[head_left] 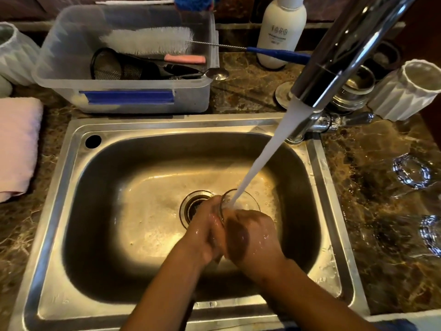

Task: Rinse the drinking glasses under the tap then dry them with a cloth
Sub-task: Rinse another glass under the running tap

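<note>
While water from the tap (334, 63) pours into the glass (238, 201), both hands, left (205, 232) and right (253, 235), grip it, fingers curled around it, over the sink (71, 211).

Drinking glasses: three; one (239, 201) under the water stream, two lying on the surface at the right (411, 172) (432, 235)
Hands: two, left hand (202, 232) and right hand (250, 235)
White ribbed cups: two (405, 91) (12, 51)
Bottle brushes: one (148, 41)
White bottles: one (281, 32)
Pink cloths: one (18, 146)
Plastic tubs: one (133, 101)
Spoons: one (216, 73)
</note>
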`<state>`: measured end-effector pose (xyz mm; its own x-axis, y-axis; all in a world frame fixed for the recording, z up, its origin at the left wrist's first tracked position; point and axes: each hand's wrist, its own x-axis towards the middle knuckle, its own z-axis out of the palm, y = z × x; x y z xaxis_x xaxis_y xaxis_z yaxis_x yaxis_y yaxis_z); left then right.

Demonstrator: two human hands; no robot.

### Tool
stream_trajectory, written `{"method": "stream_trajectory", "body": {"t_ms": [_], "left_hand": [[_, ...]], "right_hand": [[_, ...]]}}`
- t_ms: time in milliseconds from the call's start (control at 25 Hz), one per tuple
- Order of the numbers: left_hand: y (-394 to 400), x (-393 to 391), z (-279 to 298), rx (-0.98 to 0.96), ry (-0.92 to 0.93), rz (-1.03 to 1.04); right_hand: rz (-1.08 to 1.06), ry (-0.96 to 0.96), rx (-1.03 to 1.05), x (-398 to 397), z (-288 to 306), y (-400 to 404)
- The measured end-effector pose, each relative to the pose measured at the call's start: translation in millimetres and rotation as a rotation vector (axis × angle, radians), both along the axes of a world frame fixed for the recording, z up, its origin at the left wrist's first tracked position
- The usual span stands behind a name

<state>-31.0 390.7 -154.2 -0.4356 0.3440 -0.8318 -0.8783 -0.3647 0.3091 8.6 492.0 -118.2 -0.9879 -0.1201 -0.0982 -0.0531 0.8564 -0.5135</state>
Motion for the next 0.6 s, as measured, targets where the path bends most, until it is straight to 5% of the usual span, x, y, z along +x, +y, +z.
{"method": "stream_trajectory", "body": {"t_ms": [160,360,520,600], "left_hand": [[11,17,-6,-0.112,0.198,0.112],[-8,-7,-5,-0.042,-0.093,-0.077],[14,18,-5,-0.142,0.222,0.116],[6,8,-11,-0.179,0.164,0.114]], "right_hand": [[-0.406,0.039,-0.242,-2,-17,-28],[0.064,-0.23,-0.021,-10,-10,-3],[-0.619,-0.178,-0.177,-19,1,-40],[-0.486,-0.175,-0.065,-18,-2,-36]]}}
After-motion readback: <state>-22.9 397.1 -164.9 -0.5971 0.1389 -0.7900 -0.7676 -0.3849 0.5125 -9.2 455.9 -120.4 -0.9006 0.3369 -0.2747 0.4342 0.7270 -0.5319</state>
